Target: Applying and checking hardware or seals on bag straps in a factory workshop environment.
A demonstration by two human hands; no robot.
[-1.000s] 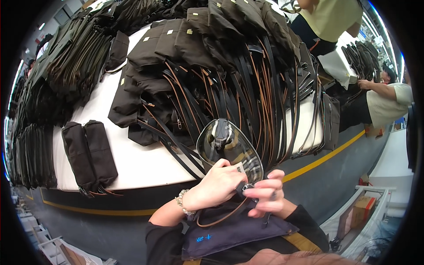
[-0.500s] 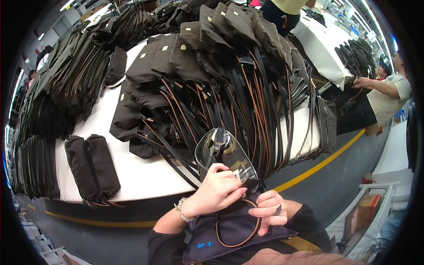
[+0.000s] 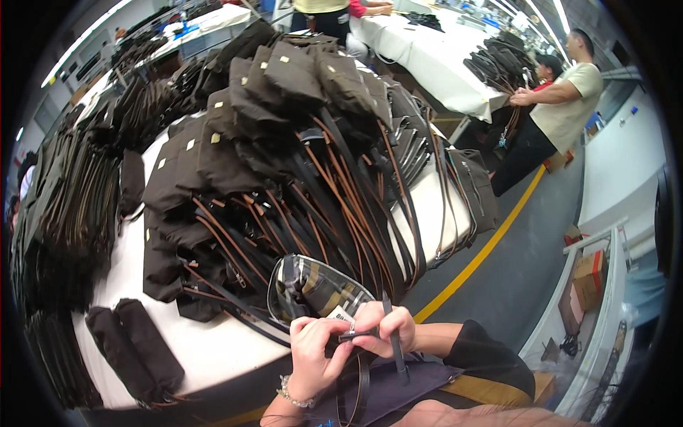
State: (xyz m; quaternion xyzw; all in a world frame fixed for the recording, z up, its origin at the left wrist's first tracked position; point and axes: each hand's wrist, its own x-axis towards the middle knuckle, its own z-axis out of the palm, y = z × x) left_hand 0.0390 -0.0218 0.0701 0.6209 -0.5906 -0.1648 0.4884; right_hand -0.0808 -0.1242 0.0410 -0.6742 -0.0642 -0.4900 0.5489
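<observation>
black strip [image 3: 361, 334] clamped by left hand [image 3: 313, 354] and right hand [image 3: 388, 329], lower centre | grey pen-like tool [image 3: 397, 351] held by right hand | plaid-lined bag [image 3: 313, 281] seen just above

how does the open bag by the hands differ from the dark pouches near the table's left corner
The bag gapes open, showing plaid lining; the pouches show plain dark outsides. The bag is at the left hand and right hand; the pouches lie untouched on the white table.
</observation>
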